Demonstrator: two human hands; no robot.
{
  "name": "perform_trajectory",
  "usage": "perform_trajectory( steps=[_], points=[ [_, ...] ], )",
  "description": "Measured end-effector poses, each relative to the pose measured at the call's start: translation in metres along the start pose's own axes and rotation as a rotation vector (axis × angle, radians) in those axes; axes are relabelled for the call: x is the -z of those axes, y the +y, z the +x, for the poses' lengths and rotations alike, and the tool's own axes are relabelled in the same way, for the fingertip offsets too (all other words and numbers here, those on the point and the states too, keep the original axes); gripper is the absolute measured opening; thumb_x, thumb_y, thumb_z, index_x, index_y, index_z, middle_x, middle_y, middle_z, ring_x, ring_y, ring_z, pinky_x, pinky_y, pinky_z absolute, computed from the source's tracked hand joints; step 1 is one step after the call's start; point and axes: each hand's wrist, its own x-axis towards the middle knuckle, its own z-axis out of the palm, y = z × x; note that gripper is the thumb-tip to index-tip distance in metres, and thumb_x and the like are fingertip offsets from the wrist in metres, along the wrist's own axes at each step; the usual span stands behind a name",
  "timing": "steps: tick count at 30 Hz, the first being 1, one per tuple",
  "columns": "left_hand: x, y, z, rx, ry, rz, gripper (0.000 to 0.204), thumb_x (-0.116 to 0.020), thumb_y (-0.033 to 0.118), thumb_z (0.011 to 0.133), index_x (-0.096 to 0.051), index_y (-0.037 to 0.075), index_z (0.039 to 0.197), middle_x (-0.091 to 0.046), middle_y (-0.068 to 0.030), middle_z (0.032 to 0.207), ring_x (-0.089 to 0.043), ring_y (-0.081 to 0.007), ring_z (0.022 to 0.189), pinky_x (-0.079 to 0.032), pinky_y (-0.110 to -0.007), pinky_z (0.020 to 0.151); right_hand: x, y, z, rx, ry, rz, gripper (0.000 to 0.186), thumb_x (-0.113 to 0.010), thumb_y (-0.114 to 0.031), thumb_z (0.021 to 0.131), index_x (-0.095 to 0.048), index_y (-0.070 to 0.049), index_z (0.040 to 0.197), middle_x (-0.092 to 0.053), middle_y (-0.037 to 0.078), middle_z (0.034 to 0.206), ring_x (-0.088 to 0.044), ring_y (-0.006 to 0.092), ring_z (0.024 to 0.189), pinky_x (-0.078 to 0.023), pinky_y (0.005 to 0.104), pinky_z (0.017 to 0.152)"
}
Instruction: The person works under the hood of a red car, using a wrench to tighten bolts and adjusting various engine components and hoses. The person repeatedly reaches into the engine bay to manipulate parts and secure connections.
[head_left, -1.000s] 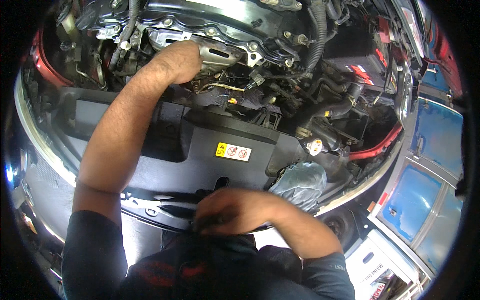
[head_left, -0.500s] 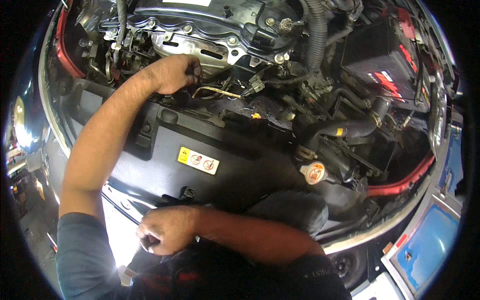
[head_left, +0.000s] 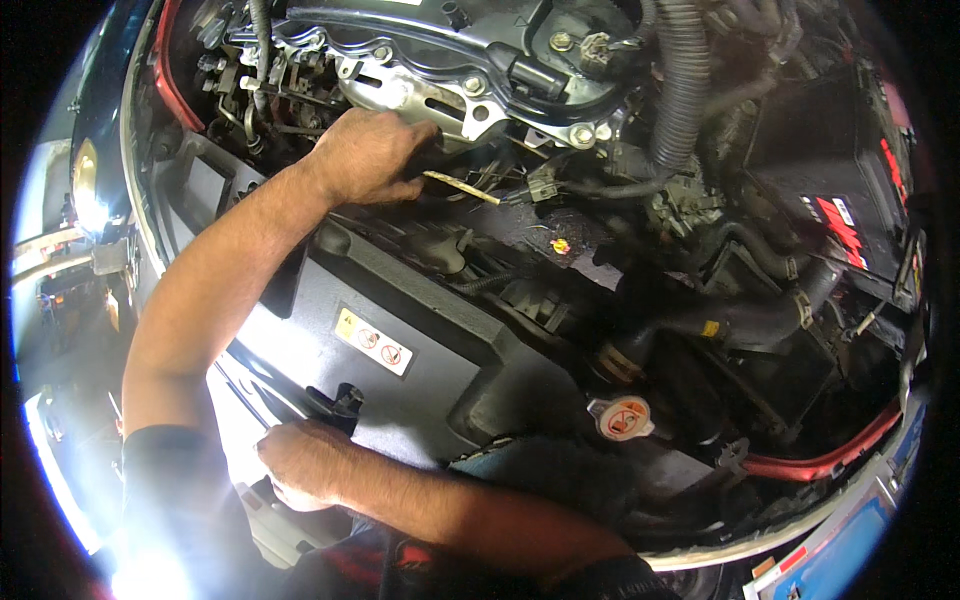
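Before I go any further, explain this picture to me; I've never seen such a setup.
No machine is working here: these are a person's two bare hands, seen from the left one of two wide fisheye cameras worn on the head, so straight edges bend. Below is a car engine. The left hand is by a silvery metal shield and a thin yellowish wire; the right hand is near a black fitting. A dark grey cover carries a warning label. Whether either hand holds anything, I can't tell.
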Motion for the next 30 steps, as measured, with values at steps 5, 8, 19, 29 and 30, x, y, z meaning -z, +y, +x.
perform_trajectory(
  steps=[5, 8, 19, 29, 30],
  points=[
    [-0.002, -0.002, 0.002, -0.063, -0.047, 0.029, 0.044, -0.073, 0.036, 0.08, -0.061, 0.003, 0.106, -0.068, -0.0137, 0.078, -0.069, -0.0283, 0.08, -0.057, -0.04, 0.076, 0.003, -0.001, 0.0, 0.0, 0.036, 0.119, 0.018, -0.064, -0.011, 0.078, -0.067, 0.002, 0.09, -0.067, 0.021, 0.077, -0.068, 0.036, 0.074, -0.056, 0.0421, 0.071],
    [-0.004, -0.002, 0.005, -0.079, -0.088, 0.054, 0.04, -0.072, 0.035, 0.081, -0.063, 0.003, 0.103, -0.069, -0.0129, 0.079, -0.07, -0.0277, 0.08, -0.058, -0.039, 0.077, 0.003, 0.0, 0.001, -0.01, 0.062, 0.131, 0.022, -0.063, -0.01, 0.078, -0.065, 0.005, 0.096, -0.067, 0.021, 0.079, -0.068, 0.0359, 0.077, -0.055, 0.0425, 0.073],
    [-0.018, -0.025, 0.003, 0.065, -0.116, -0.591, 0.024, -0.069, 0.022, 0.087, -0.07, 0.01, 0.107, -0.071, -0.0124, 0.095, -0.068, -0.0235, 0.092, -0.053, -0.036, 0.088, -0.008, 0.006, 0.009, 0.056, 0.108, 0.121, 0.031, -0.06, -0.009, 0.081, -0.056, 0.008, 0.107, -0.066, 0.021, 0.091, -0.066, 0.0328, 0.089, -0.054, 0.0405, 0.081],
    [-0.015, -0.023, 0.002, 0.209, -0.218, -0.671, 0.031, -0.065, 0.029, 0.091, -0.068, 0.011, 0.115, -0.07, -0.0121, 0.106, -0.067, -0.0215, 0.1, -0.051, -0.035, 0.093, -0.017, 0.008, 0.014, 0.046, 0.115, 0.147, 0.023, -0.053, -0.005, 0.085, -0.057, 0.007, 0.104, -0.066, 0.022, 0.09, -0.066, 0.0339, 0.089, -0.054, 0.0417, 0.083],
    [-0.016, -0.023, 0.003, 0.164, -0.215, -0.633, 0.03, -0.064, 0.028, 0.091, -0.068, 0.01, 0.116, -0.07, -0.0123, 0.106, -0.066, -0.0218, 0.1, -0.051, -0.035, 0.093, -0.017, 0.008, 0.015, 0.041, 0.116, 0.159, 0.023, -0.053, -0.006, 0.086, -0.057, 0.007, 0.104, -0.066, 0.022, 0.09, -0.066, 0.0341, 0.089, -0.054, 0.0419, 0.083]
  ],
)
